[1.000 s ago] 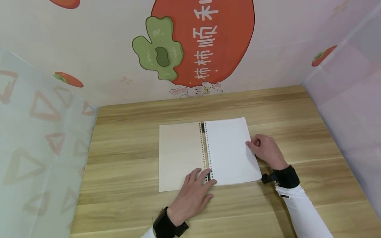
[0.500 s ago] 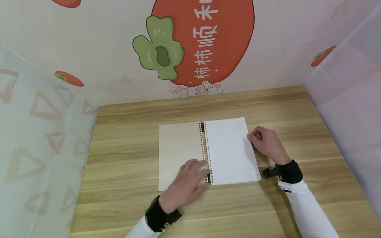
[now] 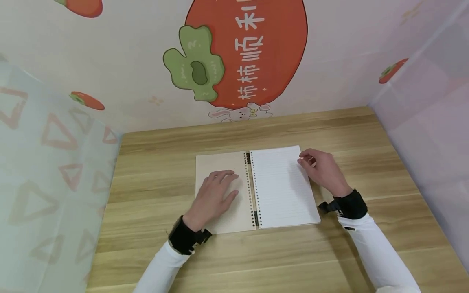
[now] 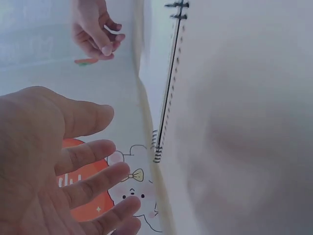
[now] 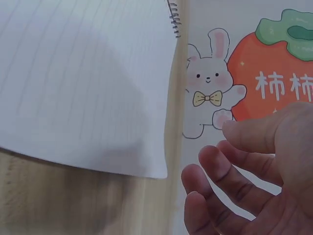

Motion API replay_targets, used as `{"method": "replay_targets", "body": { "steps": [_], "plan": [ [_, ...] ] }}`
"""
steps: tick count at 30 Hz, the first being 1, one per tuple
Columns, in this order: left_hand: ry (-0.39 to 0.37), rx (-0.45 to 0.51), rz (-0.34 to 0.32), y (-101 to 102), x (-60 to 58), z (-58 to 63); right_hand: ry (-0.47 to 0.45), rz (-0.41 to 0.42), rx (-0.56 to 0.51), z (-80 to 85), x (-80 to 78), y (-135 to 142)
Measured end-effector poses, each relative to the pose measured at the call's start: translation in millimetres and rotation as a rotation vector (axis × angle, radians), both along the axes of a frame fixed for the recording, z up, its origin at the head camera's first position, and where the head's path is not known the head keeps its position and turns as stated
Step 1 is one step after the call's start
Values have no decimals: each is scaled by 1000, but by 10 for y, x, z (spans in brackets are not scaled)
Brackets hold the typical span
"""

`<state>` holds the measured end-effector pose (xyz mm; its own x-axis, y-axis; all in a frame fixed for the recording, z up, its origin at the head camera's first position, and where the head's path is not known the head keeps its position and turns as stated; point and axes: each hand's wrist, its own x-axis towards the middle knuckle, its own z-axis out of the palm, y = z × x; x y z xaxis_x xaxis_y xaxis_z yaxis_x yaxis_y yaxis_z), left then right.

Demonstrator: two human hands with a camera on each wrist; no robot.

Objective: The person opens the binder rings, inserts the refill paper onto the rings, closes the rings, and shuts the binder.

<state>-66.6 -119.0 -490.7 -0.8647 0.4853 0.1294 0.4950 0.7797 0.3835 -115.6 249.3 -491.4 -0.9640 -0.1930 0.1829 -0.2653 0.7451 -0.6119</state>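
A spiral notebook (image 3: pixel 280 191) lies spread on the table, its white lined page on the right and a plain beige leaf (image 3: pixel 236 215) on the left. Black rings (image 3: pixel 256 218) show at the top and bottom of the spine. My left hand (image 3: pixel 212 197) hovers over the beige leaf with fingers spread and nothing in them; the left wrist view shows the palm and separated fingertips. Beside the lined page's upper right edge is my right hand (image 3: pixel 324 171). Its fingers are loosely bent, and in the right wrist view nothing sits between thumb and fingers, apart from the page corner.
The wooden table (image 3: pixel 157 260) reaches back to a printed wall (image 3: pixel 128 61) with a large persimmon picture and a rabbit. Pale side panels stand along the left (image 3: pixel 44 183) and right (image 3: pixel 428 142). Both wrists wear black camera straps.
My left hand has moved from the lower spine up and left over the beige leaf. My right hand has slid upward along the page's right edge, and its fingers have loosened. The notebook stays put.
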Motion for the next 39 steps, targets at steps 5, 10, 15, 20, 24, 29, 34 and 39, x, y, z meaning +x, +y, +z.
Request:
{"method": "replay_targets", "body": {
  "steps": [5, 10, 15, 20, 24, 29, 34, 39],
  "plan": [
    [-35, 32, -6, -20, -168, 9, -10, 32, -10, 56, -76, -67],
    [-85, 81, -23, -37, -341, 9, -24, 49, -17, 100, -146, -105],
    [-122, 100, -1, -45, -541, -21, -31, 62, 0, 130, -246, -166],
    [-180, 118, 40, -24, -707, -64, -65, 62, 9, 116, -341, -232],
    [-223, 120, 94, 17, -811, -115, -70, 69, 8, 73, -408, -270],
    [-228, 121, 119, 89, -933, -149, -69, 79, 17, 46, -487, -316],
    [-220, 133, 126, 116, -1040, -169, -86, 84, 38, 25, -592, -394],
    [-234, 162, 139, 112, -1111, -223, -132, 97, 44, -24, -696, -492]
  ]
}}
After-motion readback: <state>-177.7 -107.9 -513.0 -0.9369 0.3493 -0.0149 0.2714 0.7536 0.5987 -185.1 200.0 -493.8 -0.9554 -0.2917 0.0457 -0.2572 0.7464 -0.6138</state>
